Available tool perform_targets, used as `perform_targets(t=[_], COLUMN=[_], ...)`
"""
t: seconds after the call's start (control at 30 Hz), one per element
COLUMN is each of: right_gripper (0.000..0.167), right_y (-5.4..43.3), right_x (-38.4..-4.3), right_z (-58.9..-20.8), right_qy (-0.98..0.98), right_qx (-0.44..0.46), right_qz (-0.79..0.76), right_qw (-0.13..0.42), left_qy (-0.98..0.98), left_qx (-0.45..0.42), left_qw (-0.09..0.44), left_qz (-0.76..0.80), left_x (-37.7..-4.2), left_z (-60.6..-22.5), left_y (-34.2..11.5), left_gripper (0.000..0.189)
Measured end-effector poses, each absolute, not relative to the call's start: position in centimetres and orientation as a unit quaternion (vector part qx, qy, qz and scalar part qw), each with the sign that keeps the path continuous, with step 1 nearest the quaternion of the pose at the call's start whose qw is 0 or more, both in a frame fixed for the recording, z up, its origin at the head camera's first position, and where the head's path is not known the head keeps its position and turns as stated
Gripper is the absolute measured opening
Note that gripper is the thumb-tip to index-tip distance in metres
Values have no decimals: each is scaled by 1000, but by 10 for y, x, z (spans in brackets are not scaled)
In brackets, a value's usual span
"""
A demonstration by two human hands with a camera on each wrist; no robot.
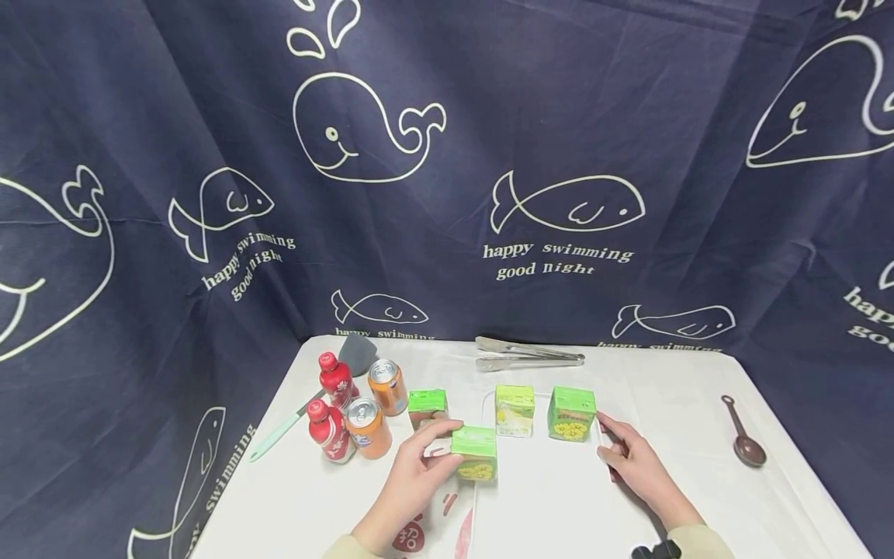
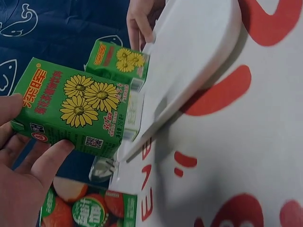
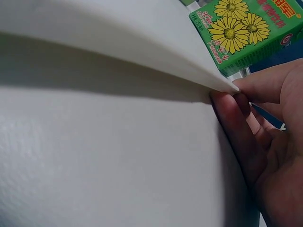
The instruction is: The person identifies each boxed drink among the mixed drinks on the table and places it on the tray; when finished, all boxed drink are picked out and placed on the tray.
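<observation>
My left hand (image 1: 426,462) grips a green drink carton (image 1: 476,458) with yellow flowers by its left side, over the left edge of a white board (image 1: 538,497). In the left wrist view this carton (image 2: 78,106) is tilted between thumb and fingers. My right hand (image 1: 635,462) pinches the board's right edge, which the right wrist view shows raised off the surface below. A second flower carton (image 1: 572,419) and a pale yellow-green carton (image 1: 514,411) stand toward the board's far end. Behind my left hand is another green-topped carton (image 1: 427,402), partly hidden.
Two red bottles (image 1: 331,431) and two orange cans (image 1: 369,428) stand at the left, beside a spatula (image 1: 286,425). Metal tongs (image 1: 529,357) lie at the back. A brown spoon (image 1: 747,442) lies at the right on the white tablecloth (image 1: 684,404).
</observation>
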State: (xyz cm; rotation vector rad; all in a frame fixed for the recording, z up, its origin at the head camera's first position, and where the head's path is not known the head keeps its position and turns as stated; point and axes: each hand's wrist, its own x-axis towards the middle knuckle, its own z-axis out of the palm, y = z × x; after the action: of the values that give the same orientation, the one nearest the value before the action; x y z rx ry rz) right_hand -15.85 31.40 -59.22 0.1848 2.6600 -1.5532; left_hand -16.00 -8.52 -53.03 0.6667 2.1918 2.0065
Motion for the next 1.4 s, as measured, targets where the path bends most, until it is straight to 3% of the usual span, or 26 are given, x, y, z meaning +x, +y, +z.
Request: perform_targets(t=[0.63,1.17,1.4], right_gripper=[68,68,69], right_y=[314,312,311], right_x=[-160,-159,-158], right_z=[-593,-589,-590], right_qy=[866,866,862], right_qx=[70,73,74], right_qz=[-493,-493,-499], right_qw=[39,41,45], left_qy=[718,693,699], left_qx=[257,236,266], left_qw=[34,95,82], left_qz=[646,674,659], left_x=[-167,-166,-162], left_z=[-540,-547,-552], left_y=[-37,12,32], left_gripper=[42,41,40])
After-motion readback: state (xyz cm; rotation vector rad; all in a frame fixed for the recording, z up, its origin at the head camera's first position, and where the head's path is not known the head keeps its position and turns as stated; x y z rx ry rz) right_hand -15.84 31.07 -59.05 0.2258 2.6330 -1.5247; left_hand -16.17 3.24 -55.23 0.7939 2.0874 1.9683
